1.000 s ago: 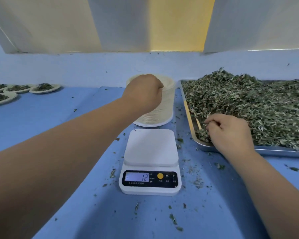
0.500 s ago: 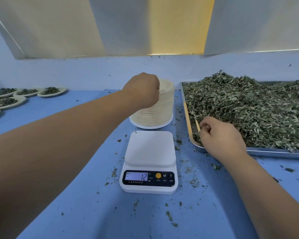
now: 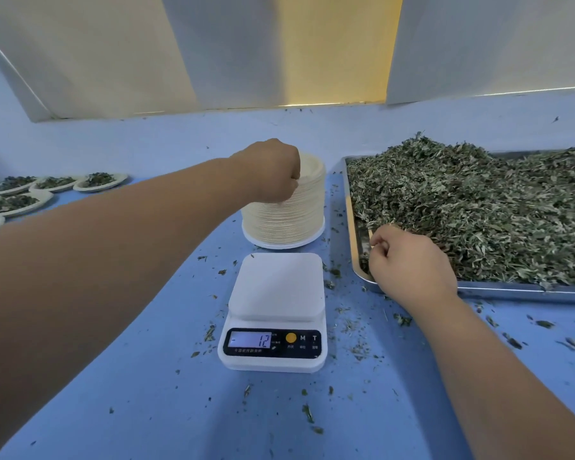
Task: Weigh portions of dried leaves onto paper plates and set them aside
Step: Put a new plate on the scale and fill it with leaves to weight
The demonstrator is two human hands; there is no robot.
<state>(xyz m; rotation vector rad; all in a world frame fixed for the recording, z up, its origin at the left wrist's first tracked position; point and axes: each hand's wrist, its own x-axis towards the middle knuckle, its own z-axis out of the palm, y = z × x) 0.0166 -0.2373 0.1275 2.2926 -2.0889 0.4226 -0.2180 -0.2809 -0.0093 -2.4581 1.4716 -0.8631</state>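
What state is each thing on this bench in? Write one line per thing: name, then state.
Scale: on, pan bare, display shows minus 12.
Plate stack: upright, left grip at its top rim.
Tray: heaped with leaves.
Filled plates: set aside far left, holding leaves.
Left grip: fingers curled; hold hidden.
Right grip: curled at the leaves' near edge; hold hidden.

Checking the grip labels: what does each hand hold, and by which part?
The left hand grips the top of the plate stack at its near rim. The right hand is curled in the leaves; whether it holds any cannot be told.
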